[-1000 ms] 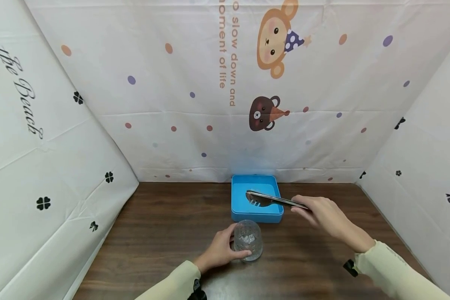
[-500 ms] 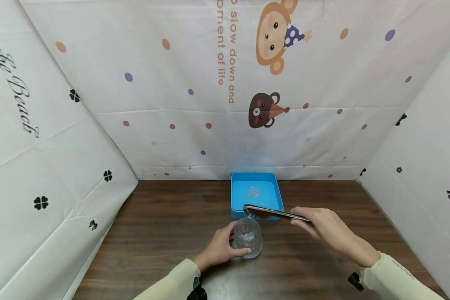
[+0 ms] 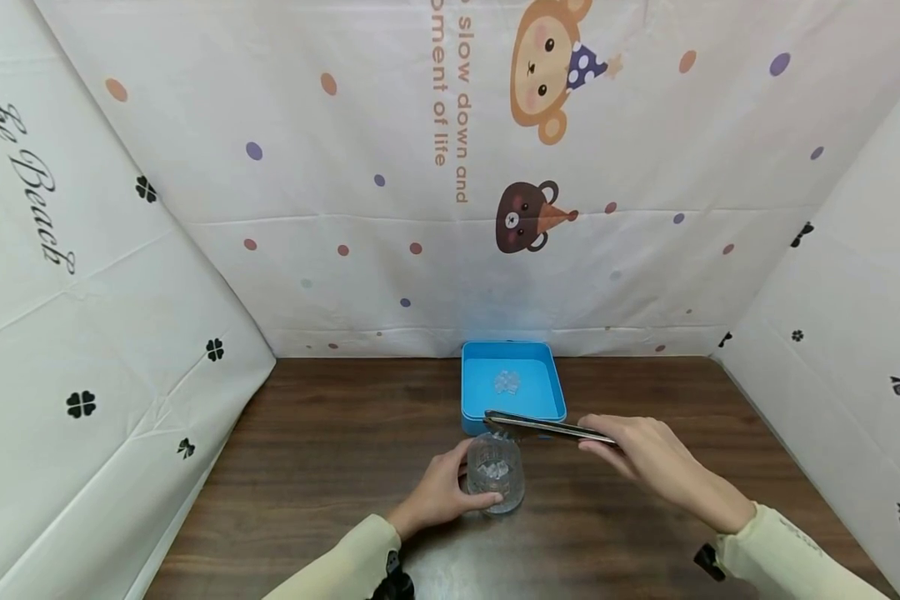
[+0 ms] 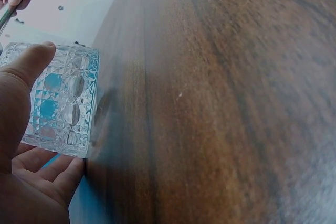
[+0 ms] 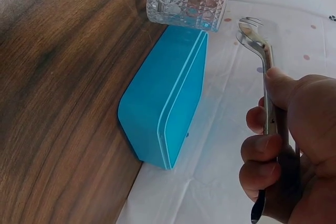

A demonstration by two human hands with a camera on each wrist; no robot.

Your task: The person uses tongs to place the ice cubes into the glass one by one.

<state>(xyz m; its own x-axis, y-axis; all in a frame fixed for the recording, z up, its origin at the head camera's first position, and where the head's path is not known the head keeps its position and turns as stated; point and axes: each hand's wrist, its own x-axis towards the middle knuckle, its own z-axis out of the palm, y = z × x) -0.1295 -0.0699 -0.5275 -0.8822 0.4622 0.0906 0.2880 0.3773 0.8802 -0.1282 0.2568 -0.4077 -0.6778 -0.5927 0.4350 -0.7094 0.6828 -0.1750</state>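
Observation:
My left hand (image 3: 442,490) grips a clear cut-glass tumbler (image 3: 504,493) on the table, thumb in front and fingers along the other side. In the left wrist view the tumbler (image 4: 63,100) shows its faceted wall. Several clear chunks, like ice, show inside it. Metal serving tongs (image 3: 543,425) are held by my right hand (image 3: 648,454), their tips over the tumbler's far rim. The right wrist view shows the tongs (image 5: 266,90) with a spoon end and a fork end close together. A small clear piece shows by the tips. Behind, a blue box (image 3: 471,421) holds clear chunks (image 3: 506,382).
The dark wooden table (image 3: 345,433) ends at a white patterned cloth wall (image 3: 390,275). More cloth rises at the left (image 3: 142,475) and right (image 3: 832,400). The blue box stands against the back wall, just beyond the tumbler.
My right hand has brought the tongs from above the blue box toward me, to the tumbler's rim. The chunks in the box are now uncovered. My left hand keeps its grip on the tumbler.

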